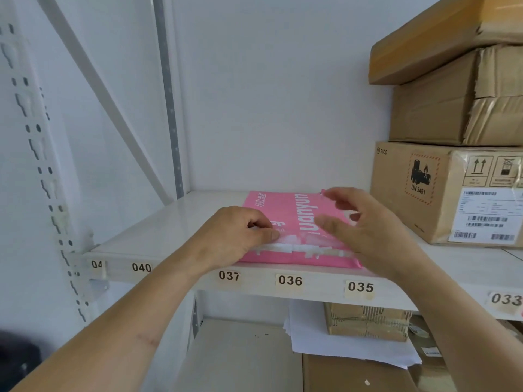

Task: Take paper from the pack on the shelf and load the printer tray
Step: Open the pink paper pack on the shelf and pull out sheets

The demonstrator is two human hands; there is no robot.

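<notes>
- Pinching at torn wrap: left hand curled, thumb and forefinger closed on the ragged white edge of the pack.
- Right hand open, fingers spread and bent, hovering over the pack's right half; slightly motion-blurred, contact with the wrap can't be confirmed, nothing held.
- Pack: flat rectangular ream, glossy pink wrapper with white lettering, lying flat on the shelf at its front edge, above labels 037–035.
- Wrapper torn along the near end: jagged white strip, sheet edges showing through.
- Shelf: white board, faint marble-like grain, smooth; front lip carries cream paper labels with black numbers.
- Upright at left: pale metal, rows of punched slots, bracket under the shelf corner.
- Boxes at right on the same shelf, near the pack but apart: three stacked brown corrugated cartons, bottom one with a battery hazard mark and barcode stickers, middle one wrinkled with clear tape.
- Lower shelf: loose white sheets fanned out, with a small taped carton on them.
- Printer tray not in view.
</notes>
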